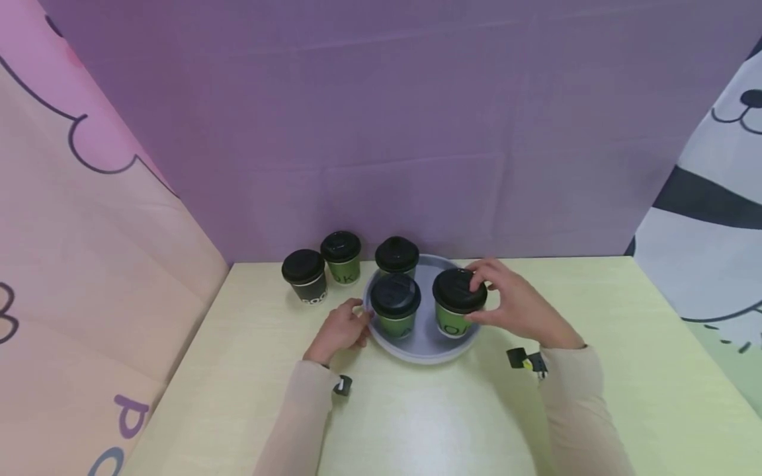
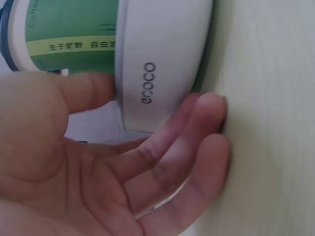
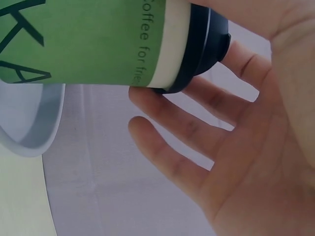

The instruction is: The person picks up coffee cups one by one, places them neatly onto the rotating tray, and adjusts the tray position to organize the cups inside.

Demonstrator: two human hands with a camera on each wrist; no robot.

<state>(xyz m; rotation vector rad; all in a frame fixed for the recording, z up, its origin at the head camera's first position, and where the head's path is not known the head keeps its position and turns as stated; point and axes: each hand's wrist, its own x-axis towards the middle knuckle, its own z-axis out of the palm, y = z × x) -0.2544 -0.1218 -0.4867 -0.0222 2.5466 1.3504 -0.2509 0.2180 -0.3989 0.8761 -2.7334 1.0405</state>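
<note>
Three lidded green cups sit on the round grey tray (image 1: 417, 347); the right hand (image 1: 512, 307) grips the green cup (image 1: 457, 305) at three o'clock by its black lid, best lowered level. The left wrist view shows the left hand (image 2: 123, 172) pinching the smooth tray rim. The right wrist view shows glossy paper and a domed plastic lid (image 3: 199, 46).

Three lidded cups crowd the grey tray (image 1: 424, 349), leaving only narrow gaps between them. Two more cups (image 1: 324, 271) stand just left of it against the purple backdrop (image 1: 381, 132), blocking that corner. The near tabletop (image 1: 428, 416) and its right side lie open.
</note>
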